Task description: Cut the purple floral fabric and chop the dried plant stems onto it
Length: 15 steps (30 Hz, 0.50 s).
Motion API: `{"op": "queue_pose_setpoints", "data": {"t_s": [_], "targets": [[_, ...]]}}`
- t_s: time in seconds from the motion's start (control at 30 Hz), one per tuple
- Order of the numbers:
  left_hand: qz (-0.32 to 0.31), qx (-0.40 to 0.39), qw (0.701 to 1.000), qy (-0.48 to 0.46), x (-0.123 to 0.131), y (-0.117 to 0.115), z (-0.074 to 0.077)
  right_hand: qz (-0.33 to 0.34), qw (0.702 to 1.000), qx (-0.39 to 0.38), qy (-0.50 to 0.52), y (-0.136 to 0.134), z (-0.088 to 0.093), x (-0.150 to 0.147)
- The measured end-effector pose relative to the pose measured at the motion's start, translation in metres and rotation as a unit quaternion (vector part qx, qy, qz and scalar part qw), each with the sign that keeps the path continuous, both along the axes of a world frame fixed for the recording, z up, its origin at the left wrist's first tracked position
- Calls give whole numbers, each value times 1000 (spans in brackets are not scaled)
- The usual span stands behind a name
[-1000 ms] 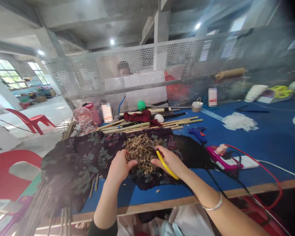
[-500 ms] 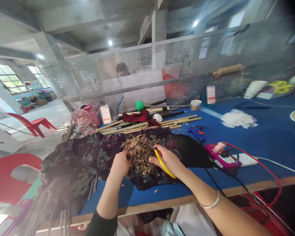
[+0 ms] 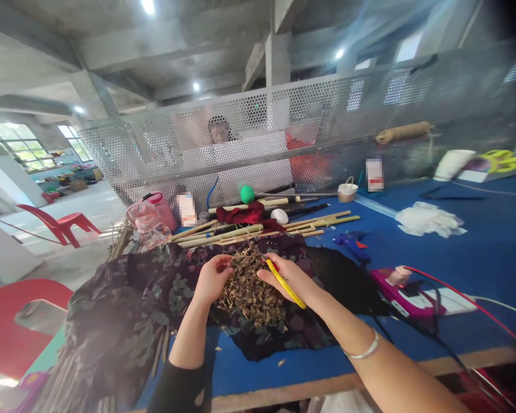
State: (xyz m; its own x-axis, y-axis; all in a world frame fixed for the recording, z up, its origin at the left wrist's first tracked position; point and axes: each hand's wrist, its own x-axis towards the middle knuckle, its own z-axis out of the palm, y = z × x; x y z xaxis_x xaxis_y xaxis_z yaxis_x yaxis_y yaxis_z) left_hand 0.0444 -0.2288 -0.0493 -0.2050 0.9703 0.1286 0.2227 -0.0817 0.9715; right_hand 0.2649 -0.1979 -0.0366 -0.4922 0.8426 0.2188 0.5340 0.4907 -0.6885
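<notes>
A clump of dry brown plant matter [image 3: 255, 287] lies on a dark floral cloth [image 3: 155, 287] on the blue table. My left hand [image 3: 212, 278] is at the clump's upper left edge, fingers curled and pressed together; what they pinch, if anything, is too small to tell. My right hand [image 3: 290, 278] is closed around yellow-handled pliers [image 3: 286, 284] at the clump's upper right side. The tool's dark tip points up and left over the clump, partly lost against it.
Behind the cloth lie bamboo sticks [image 3: 318, 222], a green ball [image 3: 247, 194] and a pink bag [image 3: 148, 221]. To the right are a blue glue gun [image 3: 352, 244], a magenta power strip [image 3: 402, 292] with cables, and white gloves [image 3: 430, 219]. A person [image 3: 219, 131] is behind the mesh screen.
The view has shifted, and the clump shows lower relative to my hands. My left hand has moved up slightly along its edge. My right hand still holds the pliers.
</notes>
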Motion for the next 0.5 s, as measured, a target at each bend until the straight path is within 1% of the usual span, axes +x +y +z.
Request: {"op": "queue_pose_setpoints", "data": {"t_s": [0.07, 0.17, 0.23, 0.3, 0.4, 0.5], "targets": [[37, 6, 997, -61, 3, -1, 2, -17, 1000, -5, 9, -3, -5, 0], [64, -3, 988, -137, 12, -2, 7, -24, 1000, 7, 13, -9, -10, 0], [81, -18, 975, -205, 17, -3, 12, -19, 1000, 24, 9, -12, -13, -1], [93, -29, 952, -290, 20, -4, 16, -18, 999, 46, 1, -13, -15, -1], [93, -28, 918, -384, 23, -4, 21, -25, 996, 86, -4, -14, -18, -2], [67, -23, 911, -407, 26, -5, 24, -20, 991, 134, -5, -15, -18, -4]]}}
